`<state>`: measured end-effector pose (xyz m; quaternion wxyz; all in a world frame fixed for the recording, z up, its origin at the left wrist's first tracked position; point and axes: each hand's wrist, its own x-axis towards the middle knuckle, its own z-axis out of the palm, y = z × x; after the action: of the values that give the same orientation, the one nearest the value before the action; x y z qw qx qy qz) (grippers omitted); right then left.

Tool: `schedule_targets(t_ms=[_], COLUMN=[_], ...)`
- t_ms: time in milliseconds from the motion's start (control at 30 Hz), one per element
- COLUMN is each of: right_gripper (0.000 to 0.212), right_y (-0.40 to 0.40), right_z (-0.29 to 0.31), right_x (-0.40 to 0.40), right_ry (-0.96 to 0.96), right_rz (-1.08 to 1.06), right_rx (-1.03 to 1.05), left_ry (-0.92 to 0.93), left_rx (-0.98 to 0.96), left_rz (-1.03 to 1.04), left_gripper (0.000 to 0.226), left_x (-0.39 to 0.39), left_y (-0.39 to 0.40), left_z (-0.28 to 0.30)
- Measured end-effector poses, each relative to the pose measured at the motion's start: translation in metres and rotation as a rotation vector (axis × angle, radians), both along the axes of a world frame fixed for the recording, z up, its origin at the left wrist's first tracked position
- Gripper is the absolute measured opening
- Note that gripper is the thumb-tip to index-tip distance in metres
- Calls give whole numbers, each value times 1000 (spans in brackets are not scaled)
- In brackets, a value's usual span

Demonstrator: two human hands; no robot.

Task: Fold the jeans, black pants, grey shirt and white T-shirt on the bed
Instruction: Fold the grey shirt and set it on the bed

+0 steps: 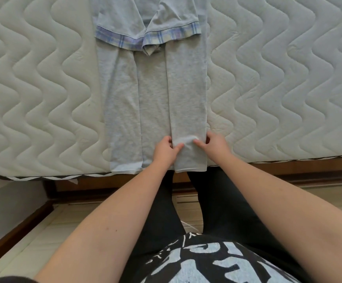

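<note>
The grey shirt point(151, 94) lies flat on the quilted white mattress point(278, 82), stretched lengthwise away from the person, its hem at the near edge of the bed and hanging slightly over it. Both sides are folded inward, so the shirt forms a long narrow strip with two flaps lying over the middle; a band of the back layer shows between them. The two short sleeves, trimmed with plaid cuffs point(147, 36), are folded in as well and meet near the centre at the far end. Both hands work on the right-hand flap close to the hem. The left hand point(166, 150) pinches the flap's inner edge between thumb and curled fingers, and the right hand point(213, 145) grips its outer edge, thumb laid across the cloth; the fabric between them bunches into a small raised wrinkle. Below the mattress a wooden bed frame point(288, 170) shows above a pale floor point(33, 242). The person wears dark trousers and a black top with white print.
</note>
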<state>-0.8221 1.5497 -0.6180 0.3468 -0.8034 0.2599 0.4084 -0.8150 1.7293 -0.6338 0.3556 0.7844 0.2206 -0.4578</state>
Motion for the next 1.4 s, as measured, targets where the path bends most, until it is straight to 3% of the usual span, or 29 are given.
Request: schedule_targets(t_ms=[133,267,367,500,600,700,800,900,1000,1067,1133,1233,1400], right_gripper=[42,48,55,51,43,35,22,19,32,37,31,21,18], right_y=[3,6,11,12,15,26,49,86,134,162,181,198,195], right_z=[0,1,3,5,16,26,29,22,13,6,0,-6,-3], right_x=[-14,-33,-45,-53,-52,-44,-27,-7,2,0,-6,-15,-31], right_ry=[142,130,194,251,185,-43,-63,-16,122,218,273,295,274], right_rz=[-21,-138,-104,-103,-18,-34,-83,58,222,281,262,242,22], right_rx=[-54,32,50,25,-185,-343,-134,50,158,163,167,155,146], left_ry=[43,44,137,156,39,-154,-346,-495,-361,-134,21,82,18], left_rx=[35,59,50,78,130,121,133,328,464,351,232,226,134], left_rz=[-97,-112,-211,-119,-159,-134,-18,82,258,376,350,144,113], left_gripper=[29,27,26,17,25,24,18,14,30,36,39,35,23], left_x=[-14,-28,-37,-49,-50,-43,-31,-21,-19,-23,-29,-36,-48], left_y=[6,10,13,22,29,51,85,127,163,178,189,201,204], left_z=[-1,3,4,9,20,34,43,42,32,24,18,14,18])
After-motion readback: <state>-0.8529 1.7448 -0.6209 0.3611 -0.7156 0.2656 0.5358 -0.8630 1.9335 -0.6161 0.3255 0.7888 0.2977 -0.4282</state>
